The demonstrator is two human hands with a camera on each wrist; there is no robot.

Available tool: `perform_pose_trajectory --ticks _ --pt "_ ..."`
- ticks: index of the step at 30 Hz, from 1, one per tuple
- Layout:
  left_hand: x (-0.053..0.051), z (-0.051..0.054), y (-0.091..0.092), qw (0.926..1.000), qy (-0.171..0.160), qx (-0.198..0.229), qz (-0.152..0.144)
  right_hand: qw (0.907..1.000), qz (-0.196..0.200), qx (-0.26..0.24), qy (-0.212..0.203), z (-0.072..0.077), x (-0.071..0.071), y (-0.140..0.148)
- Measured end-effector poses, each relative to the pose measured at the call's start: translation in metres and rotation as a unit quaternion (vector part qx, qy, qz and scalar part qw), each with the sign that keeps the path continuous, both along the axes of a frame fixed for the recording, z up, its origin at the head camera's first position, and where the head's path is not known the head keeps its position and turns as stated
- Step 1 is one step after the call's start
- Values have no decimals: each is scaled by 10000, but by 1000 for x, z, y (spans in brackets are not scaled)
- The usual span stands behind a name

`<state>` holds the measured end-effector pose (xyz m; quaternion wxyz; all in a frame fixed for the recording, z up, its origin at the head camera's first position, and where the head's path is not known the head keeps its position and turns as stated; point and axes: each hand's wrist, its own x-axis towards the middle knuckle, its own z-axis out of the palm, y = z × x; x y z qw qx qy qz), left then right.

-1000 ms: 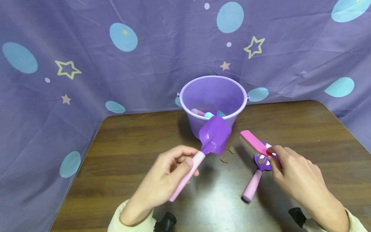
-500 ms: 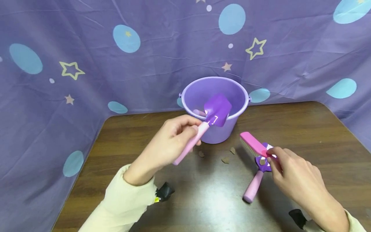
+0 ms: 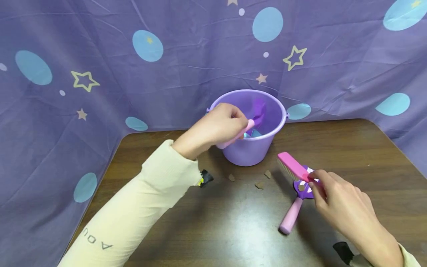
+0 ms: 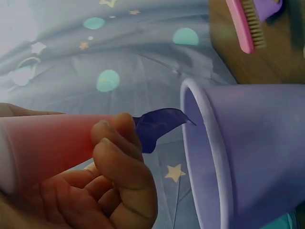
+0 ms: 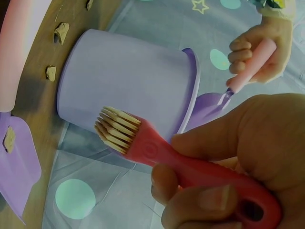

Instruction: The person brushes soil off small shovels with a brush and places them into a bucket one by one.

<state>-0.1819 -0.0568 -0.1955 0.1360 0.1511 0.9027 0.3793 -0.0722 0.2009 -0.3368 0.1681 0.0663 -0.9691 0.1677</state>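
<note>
My left hand point(image 3: 224, 124) grips the pink handle of a toy shovel point(image 4: 57, 143) at the near left rim of a purple bucket point(image 3: 247, 152). Inside the bucket's mouth, the shovel's purple blade points down and to the right. My right hand point(image 3: 347, 194) pinches a pink brush point(image 3: 291, 165), bristles downward. Below that brush a second purple shovel point(image 3: 291, 217) lies on the table, its pink handle toward me. On its blade sits a brown flake point(image 5: 9, 139). Part of this blade is hidden behind the brush and my right fingers.
Several brown flakes point(image 3: 259, 185) lie on the wooden table point(image 3: 200, 222) in front of the bucket. Light blue things point(image 3: 255, 133) show inside the bucket, partly covered. Right behind the bucket hangs a purple curtain point(image 3: 186, 92) with stars and blue spots.
My left hand has moved forward and up to the bucket, and the shovel blade has gone from in front of the rim to inside it, turned downward. My right hand stays nearly still.
</note>
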Motion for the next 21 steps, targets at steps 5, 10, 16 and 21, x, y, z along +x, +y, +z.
perform_pose_trajectory --ticks 5,10,16,21 --pt "-17 5 15 9932 213 -1139 -70 10000 14 -9 69 1 0 0" --pt "-32 7 29 9765 240 -2136 -143 10000 16 -7 35 1 0 1" --pt "-42 1 47 9479 314 -3167 -103 10000 21 -39 -55 0 1 -1" --pt "-50 -12 62 9331 445 -3569 28 10000 15 -35 -29 1 1 -2"
